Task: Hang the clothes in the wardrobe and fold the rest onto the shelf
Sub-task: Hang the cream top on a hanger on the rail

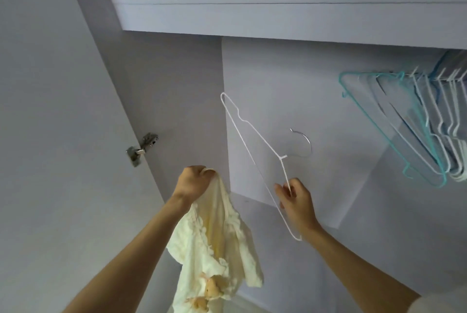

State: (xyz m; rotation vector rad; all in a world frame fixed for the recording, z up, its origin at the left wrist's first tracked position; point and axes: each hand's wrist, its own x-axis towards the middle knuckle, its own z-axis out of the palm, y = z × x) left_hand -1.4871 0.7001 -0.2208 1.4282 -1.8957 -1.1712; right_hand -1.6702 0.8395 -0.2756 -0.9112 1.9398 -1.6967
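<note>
Soft, even, dim daylight; faint shadows; slight blur; wide-angle bending at edges

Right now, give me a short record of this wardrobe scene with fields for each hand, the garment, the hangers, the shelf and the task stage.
left hand: left hand grips the pale yellow ruffled garment by its top edge
right hand: right hand pinches the white wire hanger below its neck
garment: hangs loose, not yet on the hanger
spare hangers: bunch of teal and white hangers on the rail, upper right
shelf: white shelf above the rail
door: metal hinge at left
stage: about to hang the garment
</note>
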